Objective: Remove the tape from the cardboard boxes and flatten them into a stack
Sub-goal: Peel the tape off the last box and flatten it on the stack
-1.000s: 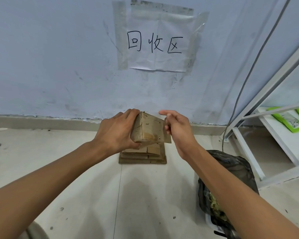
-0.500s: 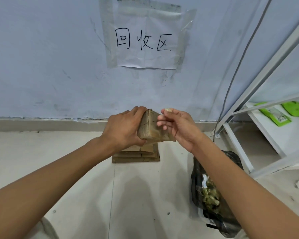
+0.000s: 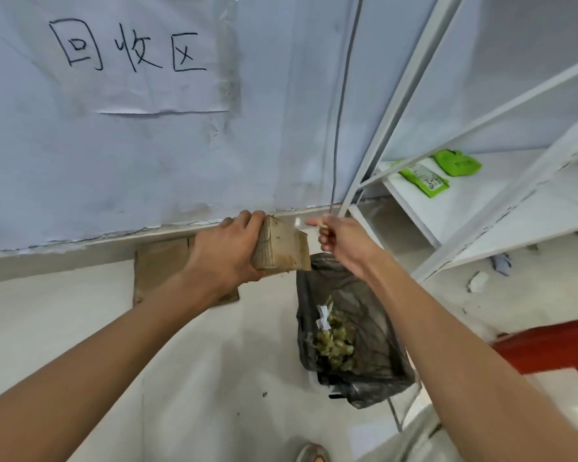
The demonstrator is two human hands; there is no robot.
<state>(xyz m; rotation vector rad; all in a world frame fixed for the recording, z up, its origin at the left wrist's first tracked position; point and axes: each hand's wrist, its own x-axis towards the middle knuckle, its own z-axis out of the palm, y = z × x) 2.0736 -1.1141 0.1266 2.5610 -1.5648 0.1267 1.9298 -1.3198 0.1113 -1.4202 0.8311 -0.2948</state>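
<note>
A: Above the floor point(image 3: 214, 361), just in front of the skirting at the foot of the wall, the left hand point(image 3: 227, 251) grips a small cardboard box point(image 3: 281, 248) from its left side; fingers curl over the top edge, thumb underneath; the box is tilted and off the floor.

B: And the right hand point(image 3: 344, 241)?

A: Just right of the box, apart from it; fingers curled, thumb and forefinger pinching something thin and pale; whether it is tape, I cannot tell.

B: Where is the stack?

A: Flattened cardboard point(image 3: 161, 265) lies on the floor against the wall edge, behind and below the left hand, partly hidden by the wrist.

B: Anything else?

A: A black bag point(image 3: 374, 328) with greenish scraps sits open below the right hand; a white shelf point(image 3: 474, 208) at the right holds 2 green packets point(image 3: 424, 180); a paper sign point(image 3: 131, 61) is taped to the wall.
</note>
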